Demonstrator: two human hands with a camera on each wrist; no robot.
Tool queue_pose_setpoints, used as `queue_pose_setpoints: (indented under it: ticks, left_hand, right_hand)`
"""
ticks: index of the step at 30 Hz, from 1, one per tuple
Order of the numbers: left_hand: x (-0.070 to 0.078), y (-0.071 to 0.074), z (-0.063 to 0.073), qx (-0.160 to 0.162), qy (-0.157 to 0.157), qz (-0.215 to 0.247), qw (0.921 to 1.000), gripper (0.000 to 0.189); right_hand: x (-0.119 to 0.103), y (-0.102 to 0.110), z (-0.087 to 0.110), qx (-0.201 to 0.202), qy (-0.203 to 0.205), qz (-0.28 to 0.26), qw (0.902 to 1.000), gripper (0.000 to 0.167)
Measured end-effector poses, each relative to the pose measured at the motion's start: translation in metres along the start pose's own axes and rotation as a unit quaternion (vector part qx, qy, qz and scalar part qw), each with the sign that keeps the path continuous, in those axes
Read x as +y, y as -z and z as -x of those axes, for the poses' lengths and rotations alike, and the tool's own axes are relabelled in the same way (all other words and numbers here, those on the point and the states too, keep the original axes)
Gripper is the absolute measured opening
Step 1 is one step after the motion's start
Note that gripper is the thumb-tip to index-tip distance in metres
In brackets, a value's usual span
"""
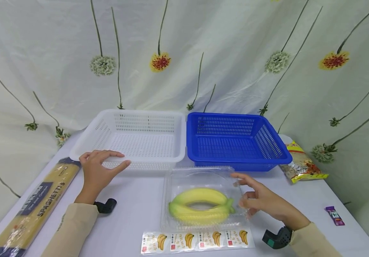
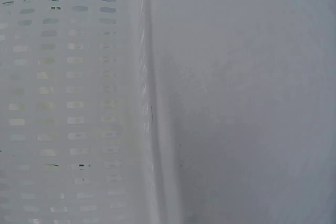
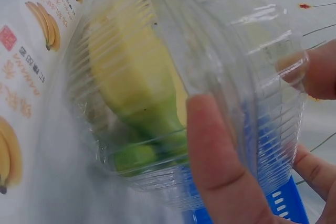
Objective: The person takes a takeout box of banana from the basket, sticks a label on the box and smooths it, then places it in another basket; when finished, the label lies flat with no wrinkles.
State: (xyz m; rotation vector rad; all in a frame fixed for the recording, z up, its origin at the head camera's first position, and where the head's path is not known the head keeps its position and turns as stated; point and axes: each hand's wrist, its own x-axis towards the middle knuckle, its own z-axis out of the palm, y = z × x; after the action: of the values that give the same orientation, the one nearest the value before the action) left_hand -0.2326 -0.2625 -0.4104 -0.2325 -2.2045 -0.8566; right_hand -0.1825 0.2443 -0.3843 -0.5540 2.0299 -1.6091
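A clear plastic clamshell box (image 1: 200, 175) with yellow-green bananas (image 1: 200, 210) inside lies in front of the baskets. My right hand (image 1: 261, 201) is at its right side. The right wrist view shows the thumb (image 3: 215, 156) along the box's rim seam and fingertips on the lid's far side, so the hand grips the box's edge. My left hand (image 1: 99, 169) is held over the front left corner of the white basket (image 1: 179, 150), thumb and fingers spread apart with nothing between them. In the left wrist view only the basket's perforated side and the white tabletop show.
A strip of banana stickers (image 1: 197, 241) lies before the box. A blue basket (image 1: 235, 166) stands beside the white one. A spaghetti pack (image 1: 40, 205) is at left; a yellow-edged food bag (image 1: 303, 164) and a small purple packet (image 1: 334, 216) are at right.
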Motion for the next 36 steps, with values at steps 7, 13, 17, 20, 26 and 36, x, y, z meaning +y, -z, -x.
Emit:
queue_pose_setpoints:
  ticks: [7, 13, 17, 20, 26, 36]
  left_hand:
    - [0.0, 0.0, 0.0, 0.001, 0.001, 0.001, 1.0, 0.031]
    - [0.0, 0.0, 0.0, 0.0, 0.002, 0.003, 1.0, 0.031]
    - [0.0, 0.0, 0.0, -0.001, 0.003, 0.005, 1.0, 0.031]
    - [0.001, 0.0, 0.0, 0.0, 0.0, 0.005, 1.0, 0.031]
    - [0.003, 0.002, -0.001, -0.004, 0.002, 0.001, 1.0, 0.031]
    - [0.005, 0.006, -0.002, -0.029, 0.005, -0.008, 0.9995, 0.029]
  right_hand:
    - [0.003, -0.001, -0.009, -0.003, 0.0, -0.006, 1.0, 0.081]
    - [0.005, -0.002, -0.016, 0.0, 0.008, -0.018, 0.9998, 0.084]
    - [0.007, -0.002, -0.02, 0.003, 0.007, -0.02, 0.9998, 0.086]
    - [0.01, -0.002, -0.02, 0.003, 0.005, -0.017, 0.9998, 0.087]
    - [0.01, 0.0, -0.019, -0.004, -0.002, -0.012, 0.9999, 0.088]
    - [0.003, 0.0, -0.014, 0.013, 0.002, 0.045, 0.9989, 0.091]
